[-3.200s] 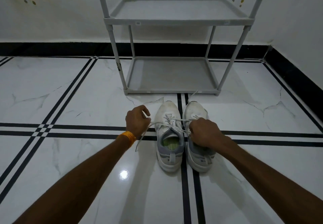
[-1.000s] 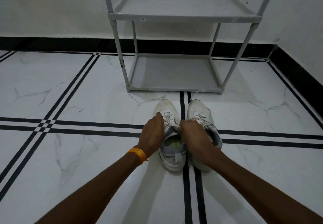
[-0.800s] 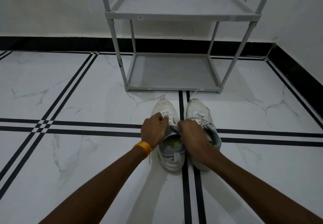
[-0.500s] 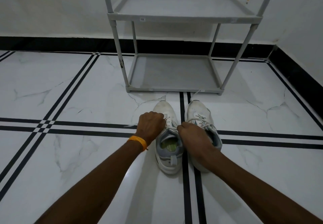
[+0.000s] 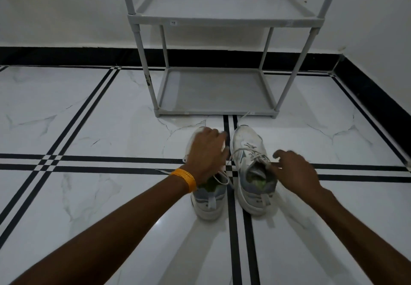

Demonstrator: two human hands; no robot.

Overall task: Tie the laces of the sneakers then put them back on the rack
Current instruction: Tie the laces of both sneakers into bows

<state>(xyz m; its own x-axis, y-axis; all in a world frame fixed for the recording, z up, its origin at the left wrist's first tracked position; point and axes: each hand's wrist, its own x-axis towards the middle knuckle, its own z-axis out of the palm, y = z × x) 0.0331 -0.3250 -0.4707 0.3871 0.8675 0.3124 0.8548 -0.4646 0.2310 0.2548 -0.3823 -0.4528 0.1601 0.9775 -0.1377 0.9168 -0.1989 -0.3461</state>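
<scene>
Two sneakers (image 5: 252, 169) are stood side by side on the floor (image 5: 89, 129) before the rack (image 5: 218, 18); the left hand (image 5: 206, 153) is laid flat over the left one; the right hand (image 5: 293, 171), fingers loosely spread, is brought to the loose laces (image 5: 246, 151), judged next to be gathered and knotted.

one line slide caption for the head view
Left hand covers the left white sneaker; right hand reaches the right white sneaker before a grey two-shelf rack.

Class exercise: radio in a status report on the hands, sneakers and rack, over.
Left hand flat over left sneaker. Right hand open beside right sneaker, laces loose. Both sneakers on floor; rack shelves bare, path unobstructed.
</scene>
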